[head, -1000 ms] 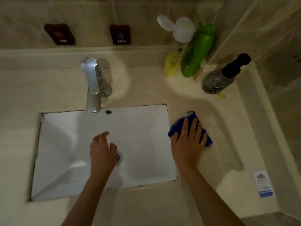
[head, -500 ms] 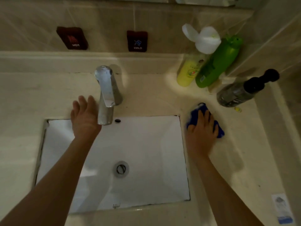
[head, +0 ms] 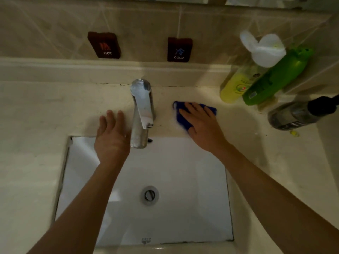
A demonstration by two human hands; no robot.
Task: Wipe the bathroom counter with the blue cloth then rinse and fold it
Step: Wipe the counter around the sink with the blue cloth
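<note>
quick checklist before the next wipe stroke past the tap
1. Cloth flat under right hand: ok.
2. Cloth on counter, not in sink: ok.
3. Left hand out of the cloth's way: not ok if wiping left; it rests beside the tap on the far side.
4. Tap off: ok, no water seen running.
5. Bottles away from the cloth: ok, a gap shows.
6. Counter left of tap wiped: cannot tell.

I read "HOT" on the left dark wall plaque (head: 104, 45) and "COLD" on the right one (head: 179, 49); the bottle labels are too blurred to read.
</note>
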